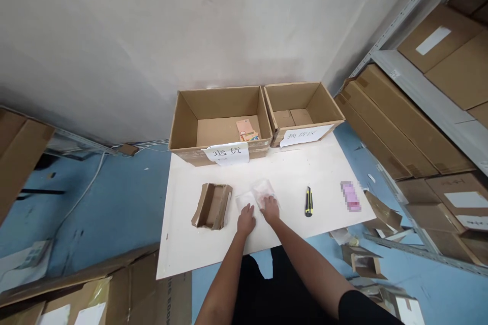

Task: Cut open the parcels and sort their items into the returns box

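Observation:
On the white table (pixel 185 256), my right hand (pixel 270 209) lies with its fingers stretched over a thin, see-through plastic bag (pixel 262 188); what the bag holds is too faint to make out. Just left of it, my left hand (pixel 246 221) rests with its fingertips at the edge of a pale, filmy piece (pixel 244 199), perhaps part of the same bag. Neither hand is closed around anything. A small opened cardboard box (pixel 204 208) sits left of my hands. To their right lies a black and yellow utility knife (pixel 308 202).
Two large cardboard boxes with paper labels stand at the table's back, the left box (pixel 190 157) holding an orange package (pixel 244 127) and the right box (pixel 331 122) beside it. A blurred pink item (pixel 351 196) lies near the right edge. Shelves (pixel 423 86) with cartons line the right.

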The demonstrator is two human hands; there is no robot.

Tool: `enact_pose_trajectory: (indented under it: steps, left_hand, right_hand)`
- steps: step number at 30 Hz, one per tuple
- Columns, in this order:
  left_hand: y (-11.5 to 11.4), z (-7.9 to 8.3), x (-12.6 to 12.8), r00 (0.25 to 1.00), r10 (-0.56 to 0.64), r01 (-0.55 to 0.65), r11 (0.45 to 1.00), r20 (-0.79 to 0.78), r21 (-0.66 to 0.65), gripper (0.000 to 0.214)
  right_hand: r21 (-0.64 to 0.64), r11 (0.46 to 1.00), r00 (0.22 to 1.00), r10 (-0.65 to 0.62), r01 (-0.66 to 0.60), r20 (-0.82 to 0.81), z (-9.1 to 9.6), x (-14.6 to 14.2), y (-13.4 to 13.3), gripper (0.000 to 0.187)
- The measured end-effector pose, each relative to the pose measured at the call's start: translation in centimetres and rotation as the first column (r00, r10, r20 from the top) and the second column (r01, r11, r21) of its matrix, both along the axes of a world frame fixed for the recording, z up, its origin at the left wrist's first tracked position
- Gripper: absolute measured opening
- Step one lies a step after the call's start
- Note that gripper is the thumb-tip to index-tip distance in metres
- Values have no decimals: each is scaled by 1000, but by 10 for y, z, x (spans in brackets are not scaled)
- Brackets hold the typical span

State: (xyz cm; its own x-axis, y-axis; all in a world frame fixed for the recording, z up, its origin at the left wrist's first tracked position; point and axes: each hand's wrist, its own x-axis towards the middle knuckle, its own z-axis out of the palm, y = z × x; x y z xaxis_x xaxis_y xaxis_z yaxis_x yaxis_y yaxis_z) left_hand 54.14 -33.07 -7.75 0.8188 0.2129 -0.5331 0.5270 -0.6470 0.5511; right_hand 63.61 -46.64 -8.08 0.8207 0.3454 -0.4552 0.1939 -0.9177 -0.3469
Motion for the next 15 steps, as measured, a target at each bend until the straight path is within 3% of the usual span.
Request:
enact_pose_trajectory:
  steps: [3,5,9,11,13,15]
  left_hand:
    - [8,-6,-12,977,-185,196,975,-104,106,87]
    - [14,-11,-14,958,-248,270,950,-145,159,91]
    - [23,-11,-9,952,-273,295,941,-139,167,92]
    - [27,-9,-6,950,-277,298,942,-142,156,92]
    - [30,-6,-5,951,-276,295,944,-139,148,91]
    - [32,-5,-5,953,-275,291,946,-122,140,89]
  right_hand:
    - [-42,999,999,-6,8,36,-2,7,14,40]
    - [-2,1000,999,-18,18,40,0,13,22,27]
    - [288,954,995,-94,84,19,12,28,20,21]
    - [453,882,987,-157,130,22,20,39,4,23]
    - [511,839,972,-235,188,29,27,51,-23,32]
    - [414,878,953,-293,239,71,32,61,-58,42]
